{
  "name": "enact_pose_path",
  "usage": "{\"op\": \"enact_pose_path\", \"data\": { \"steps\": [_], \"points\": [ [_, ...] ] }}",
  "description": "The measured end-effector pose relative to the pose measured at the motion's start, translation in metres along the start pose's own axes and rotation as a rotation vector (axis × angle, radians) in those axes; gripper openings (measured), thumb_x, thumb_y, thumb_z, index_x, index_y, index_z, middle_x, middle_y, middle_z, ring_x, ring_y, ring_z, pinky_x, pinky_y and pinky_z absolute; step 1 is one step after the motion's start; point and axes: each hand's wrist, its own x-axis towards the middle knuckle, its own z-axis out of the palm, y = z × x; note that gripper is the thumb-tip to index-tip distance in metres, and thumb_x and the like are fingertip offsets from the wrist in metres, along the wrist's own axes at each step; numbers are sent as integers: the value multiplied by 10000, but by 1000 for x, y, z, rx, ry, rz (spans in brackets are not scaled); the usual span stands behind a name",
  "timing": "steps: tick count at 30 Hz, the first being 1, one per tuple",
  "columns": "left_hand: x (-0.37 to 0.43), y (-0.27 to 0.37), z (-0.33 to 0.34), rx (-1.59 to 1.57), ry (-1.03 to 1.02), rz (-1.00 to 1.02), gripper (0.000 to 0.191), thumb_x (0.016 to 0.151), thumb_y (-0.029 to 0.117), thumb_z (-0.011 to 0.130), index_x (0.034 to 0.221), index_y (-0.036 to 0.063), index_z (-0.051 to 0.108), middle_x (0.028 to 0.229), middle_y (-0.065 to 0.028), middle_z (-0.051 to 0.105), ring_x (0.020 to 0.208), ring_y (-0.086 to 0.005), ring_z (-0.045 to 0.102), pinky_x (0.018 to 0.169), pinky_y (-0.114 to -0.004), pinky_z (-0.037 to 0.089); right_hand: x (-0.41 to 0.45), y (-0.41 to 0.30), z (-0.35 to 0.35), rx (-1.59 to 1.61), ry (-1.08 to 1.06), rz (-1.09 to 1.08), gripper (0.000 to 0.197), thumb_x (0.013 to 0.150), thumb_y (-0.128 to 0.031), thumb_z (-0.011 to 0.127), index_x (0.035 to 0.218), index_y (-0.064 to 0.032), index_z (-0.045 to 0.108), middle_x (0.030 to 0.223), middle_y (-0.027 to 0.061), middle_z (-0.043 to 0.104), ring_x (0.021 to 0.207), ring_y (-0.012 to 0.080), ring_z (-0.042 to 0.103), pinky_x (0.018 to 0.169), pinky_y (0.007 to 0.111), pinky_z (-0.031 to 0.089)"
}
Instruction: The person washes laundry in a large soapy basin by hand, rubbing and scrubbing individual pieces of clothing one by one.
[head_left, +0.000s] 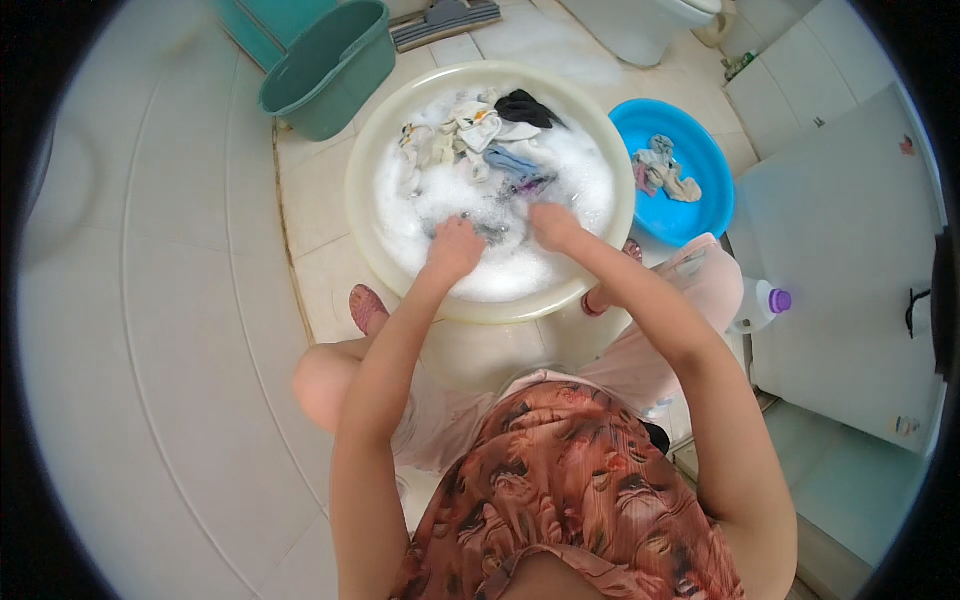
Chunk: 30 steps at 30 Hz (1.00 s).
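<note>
A wide cream plastic basin (495, 311) full of white suds (517, 279) stands on the floor between my feet. My left hand (457, 244) is in the foam at the near left, beside a dark, half-sunk patch (491, 231) that looks like wet cloth. My right hand (555, 226) is curled at the near right, its fingertips hidden by foam. Foam hides whatever either hand may grip. Beyond them lie a blue cloth piece (511, 162), a purple and dark one (532, 185), a black one (525, 109) and several pale ones (476, 126), perhaps socks.
A blue basin (716, 202) with a few small garments (666, 174) stands at the right. Near my right knee is a purple-capped jug (757, 306). A green tub (330, 105), a grey floor brush or squeegee head (446, 22) and a toilet base (637, 34) lie beyond. A tiled wall (180, 300) borders the left.
</note>
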Motion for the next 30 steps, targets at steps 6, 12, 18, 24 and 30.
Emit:
{"op": "enact_pose_path", "data": {
  "steps": [6, 12, 18, 24, 30],
  "points": [
    [-7, 47, -65, -2184, -378, -947, 458, 867, 391, 406, 1183, 59, 400, 1181, -74, 461, 1061, -235, 451, 848, -392, 403, -24, -87, -15, 925, 487, 66, 267, 817, -261, 474, 897, -8, 499, 631, 130, 578, 584, 265, 555, 541, 352, 432],
    [-9, 20, -32, -2563, -349, -500, 442, 869, 374, 409, 1177, 58, 398, 1162, -74, 469, 1046, -238, 461, 843, -391, 412, -45, -140, -25, 574, 591, -125, 263, 808, -291, 492, 688, -66, 559, 533, 121, 534, 484, 283, 520, 475, 356, 419],
    [-11, 32, -37, -2381, -191, -781, 425, 871, 358, 413, 1171, 57, 396, 1143, -73, 477, 1031, -241, 471, 838, -390, 421, -1, -72, -8, 437, 470, 105, 243, 791, -337, 457, 761, -123, 568, 657, 131, 585, 671, 334, 571, 570, 412, 451],
    [-1, 15, -9, -2258, 99, -1001, 340, 874, 280, 427, 1112, 37, 419, 1083, -88, 490, 1007, -229, 485, 837, -369, 428, 8, -25, 32, 334, 226, -41, 344, 792, -318, 524, 986, -36, 492, 894, 200, 580, 829, 367, 555, 743, 453, 420],
    [-6, 39, -11, -2246, -80, -932, 404, 864, 322, 430, 1157, 46, 397, 1092, -80, 490, 999, -233, 478, 846, -374, 410, 4, -28, 7, 398, -37, 384, 297, 711, -157, 551, 932, 31, 492, 909, 241, 553, 904, 362, 525, 760, 409, 417]
  ]
}}
